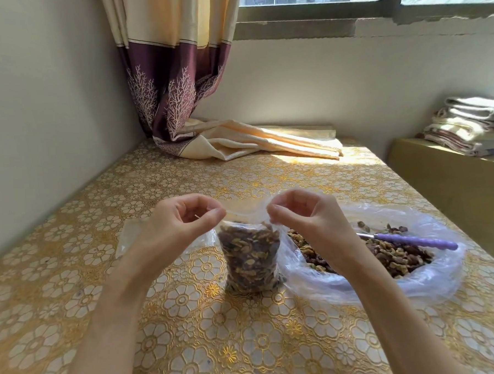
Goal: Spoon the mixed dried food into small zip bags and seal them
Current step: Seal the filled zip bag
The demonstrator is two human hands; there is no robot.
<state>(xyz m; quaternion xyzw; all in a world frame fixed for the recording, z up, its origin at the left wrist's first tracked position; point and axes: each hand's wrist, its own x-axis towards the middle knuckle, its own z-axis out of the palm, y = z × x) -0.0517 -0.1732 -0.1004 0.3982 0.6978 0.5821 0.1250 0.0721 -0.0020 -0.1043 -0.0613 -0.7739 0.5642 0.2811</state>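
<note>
Small zip bag [251, 258] stood upright on desk [189, 318], filled with mixed dried food. Left hand [182, 221] and right hand [307, 212] pinched its top corners. Just right of bag: large plastic bag [388, 282] lay open, more dried mix inside, purple-handled spoon [414, 239] resting in it. Curtain [177, 76] well behind bag.

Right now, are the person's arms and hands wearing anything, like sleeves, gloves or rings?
No. The left hand and right hand are bare: no gloves, and no rings or watch that I can see. Both forearms are bare too, with no sleeves showing in the picture.
</note>
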